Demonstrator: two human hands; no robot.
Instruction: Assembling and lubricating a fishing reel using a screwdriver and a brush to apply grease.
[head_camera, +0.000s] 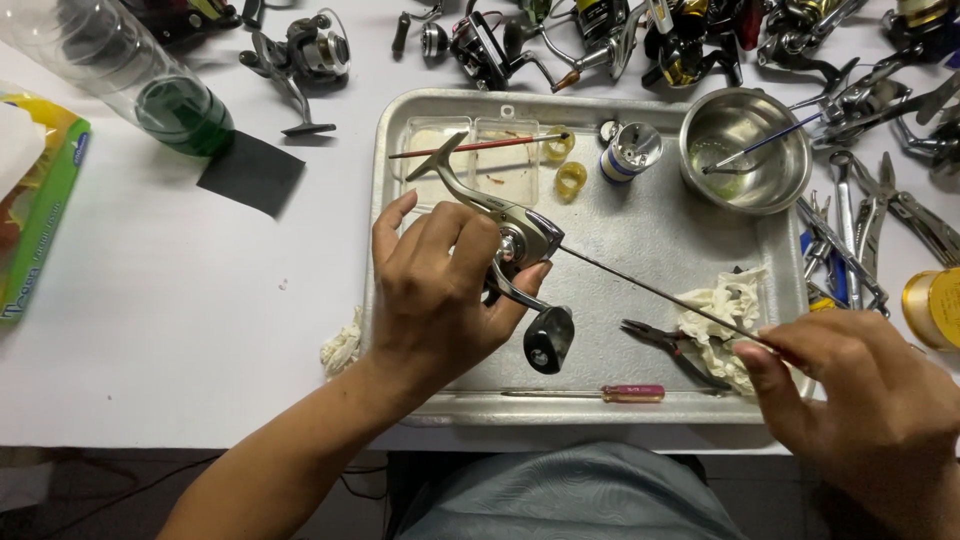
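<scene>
Spinning reel body (510, 235) sits over the metal tray (640, 225) centre, left hand (440, 290) wrapped shut around it, handle knob (548, 340) hanging at 6 o'clock. Thin rod (650, 292) runs from the reel toward 4 o'clock, long axis slanting down-right, far end pinched in right hand (860, 400) fingertips. Pliers (665, 345) and white rag (725, 320) lie just under the rod; steel bowl (745, 150) at 1 o'clock.

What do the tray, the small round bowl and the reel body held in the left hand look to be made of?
Tray: dull, scuffed grey metal, likely aluminium. Bowl: shiny metal, probably stainless steel, with mirror-like reflections. Reel body in the left hand: smooth silver-grey finish, either metal or painted plastic; unclear.
</scene>
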